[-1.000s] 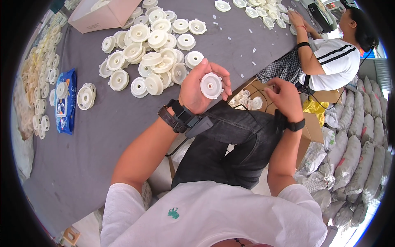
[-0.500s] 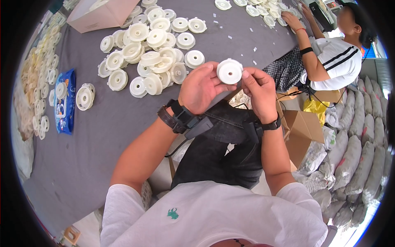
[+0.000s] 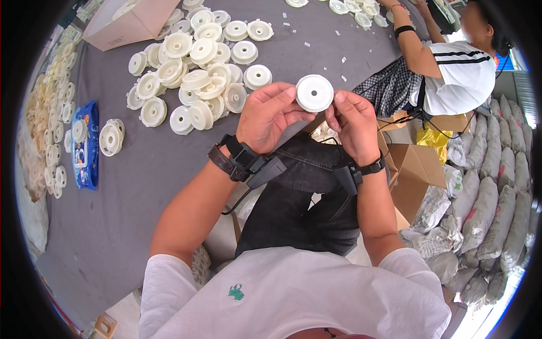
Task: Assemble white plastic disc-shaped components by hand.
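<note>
A round white plastic disc [image 3: 314, 93] with a small centre hole is held up over my lap, its flat face toward me. My left hand [image 3: 265, 117] grips its left edge between thumb and fingers. At the disc's right edge, my right hand [image 3: 355, 121] pinches with thumb and bent fingers; the exact contact there is partly hidden. Just left of my left hand lies a loose pile of similar cream-white discs [image 3: 202, 52], some with small tabs on the rim.
A pale open box [image 3: 130, 25] stands behind the pile. Left on the grey table [image 3: 141, 186] lie a blue wipes packet [image 3: 86, 147] and a ring-shaped part [image 3: 112, 137]. A co-worker [image 3: 451, 73] sits at right. An open carton [image 3: 415, 175] and stacked sacks [image 3: 497, 203] stand at right.
The disc's face has turned more squarely toward me, and my right thumb has slid off its face to the rim. The view has shifted slightly; the table items look little changed.
</note>
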Tool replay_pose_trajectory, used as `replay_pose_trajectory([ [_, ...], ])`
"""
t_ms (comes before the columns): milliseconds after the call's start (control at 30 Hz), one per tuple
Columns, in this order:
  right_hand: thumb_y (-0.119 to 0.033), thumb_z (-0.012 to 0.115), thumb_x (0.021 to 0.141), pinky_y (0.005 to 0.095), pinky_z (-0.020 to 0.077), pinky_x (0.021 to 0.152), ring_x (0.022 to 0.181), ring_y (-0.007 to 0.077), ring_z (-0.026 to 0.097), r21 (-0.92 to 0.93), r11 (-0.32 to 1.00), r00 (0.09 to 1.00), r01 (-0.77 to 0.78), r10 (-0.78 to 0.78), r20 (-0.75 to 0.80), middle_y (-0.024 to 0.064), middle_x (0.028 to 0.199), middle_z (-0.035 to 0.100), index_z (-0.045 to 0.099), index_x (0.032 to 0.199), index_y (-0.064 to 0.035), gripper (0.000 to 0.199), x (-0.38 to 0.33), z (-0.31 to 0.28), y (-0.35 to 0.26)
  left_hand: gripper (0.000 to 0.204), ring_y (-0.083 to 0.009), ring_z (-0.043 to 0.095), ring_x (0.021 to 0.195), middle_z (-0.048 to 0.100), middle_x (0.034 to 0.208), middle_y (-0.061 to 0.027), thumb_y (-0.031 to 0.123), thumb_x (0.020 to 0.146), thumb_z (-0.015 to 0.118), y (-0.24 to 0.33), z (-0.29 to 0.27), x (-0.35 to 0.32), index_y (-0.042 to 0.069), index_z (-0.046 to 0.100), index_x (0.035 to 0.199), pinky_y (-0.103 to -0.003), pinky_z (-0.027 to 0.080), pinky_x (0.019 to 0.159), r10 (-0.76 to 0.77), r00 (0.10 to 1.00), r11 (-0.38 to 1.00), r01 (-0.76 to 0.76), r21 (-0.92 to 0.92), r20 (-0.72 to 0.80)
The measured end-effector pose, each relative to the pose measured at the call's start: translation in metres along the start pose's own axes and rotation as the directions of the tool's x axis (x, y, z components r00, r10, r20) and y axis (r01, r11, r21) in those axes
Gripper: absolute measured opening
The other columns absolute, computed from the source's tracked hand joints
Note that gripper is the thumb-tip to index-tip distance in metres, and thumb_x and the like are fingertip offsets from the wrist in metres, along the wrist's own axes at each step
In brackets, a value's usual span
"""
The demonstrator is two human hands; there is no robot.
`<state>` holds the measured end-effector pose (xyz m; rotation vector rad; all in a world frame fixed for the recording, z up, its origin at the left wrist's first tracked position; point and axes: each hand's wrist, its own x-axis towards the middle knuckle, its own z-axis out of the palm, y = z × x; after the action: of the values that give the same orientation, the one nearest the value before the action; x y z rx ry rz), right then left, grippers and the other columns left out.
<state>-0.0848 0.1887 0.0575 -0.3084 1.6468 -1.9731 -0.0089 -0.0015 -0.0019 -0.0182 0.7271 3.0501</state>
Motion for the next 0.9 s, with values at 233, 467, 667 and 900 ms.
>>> replay_pose_trajectory([
  [233,-0.023,0.061,0.105,0.0215,0.0403,0.059,0.065,0.0074,0.052,-0.006,1.0,1.0,0.003,-0.003,0.011,0.001,0.079,0.066,0.072,0.104,-0.001,0.024,0.0,0.0003,0.0023,0.022,-0.0298,0.072,0.103,0.072,0.114,-0.0184,0.014,0.107,0.055,-0.0002,-0.0004,-0.0013,-0.003,0.065,0.114,-0.044,0.061,0.092,0.003,1.0,1.0,-0.003,0.006,0.004],
  [467,-0.023,0.06,0.105,0.0215,0.0406,0.059,0.064,0.007,0.052,-0.023,1.0,1.0,-0.004,0.004,-0.003,0.0007,0.078,0.066,0.071,0.098,-0.0022,0.024,0.0007,-0.0011,0.0037,0.022,-0.0301,0.073,0.1,0.072,0.112,-0.019,0.015,0.106,0.056,0.0004,-0.0001,-0.0007,-0.004,0.065,0.113,-0.042,0.062,0.089,0.004,1.0,1.0,-0.004,0.016,0.004],
  [667,-0.024,0.059,0.105,0.0216,0.0406,0.059,0.063,0.0074,0.052,-0.023,0.999,1.0,-0.029,0.029,-0.005,0.0009,0.075,0.065,0.07,0.095,-0.0028,0.026,0.0007,-0.0015,0.0025,0.022,-0.0315,0.074,0.099,0.072,0.112,-0.0195,0.014,0.106,0.056,0.001,0.0002,-0.0008,-0.004,0.065,0.114,-0.04,0.064,0.085,0.008,1.0,0.999,-0.009,0.036,0.025],
  [900,-0.025,0.06,0.105,0.0211,0.0409,0.059,0.063,0.0074,0.053,-0.017,0.999,0.999,-0.043,0.043,0.006,0.0006,0.074,0.065,0.07,0.094,-0.0029,0.027,0.0004,-0.0024,0.0037,0.021,-0.0322,0.074,0.1,0.072,0.112,-0.0196,0.014,0.107,0.055,0.0009,0.0014,-0.0025,-0.004,0.065,0.113,-0.039,0.064,0.086,0.008,0.999,0.999,-0.009,0.044,0.036],
])
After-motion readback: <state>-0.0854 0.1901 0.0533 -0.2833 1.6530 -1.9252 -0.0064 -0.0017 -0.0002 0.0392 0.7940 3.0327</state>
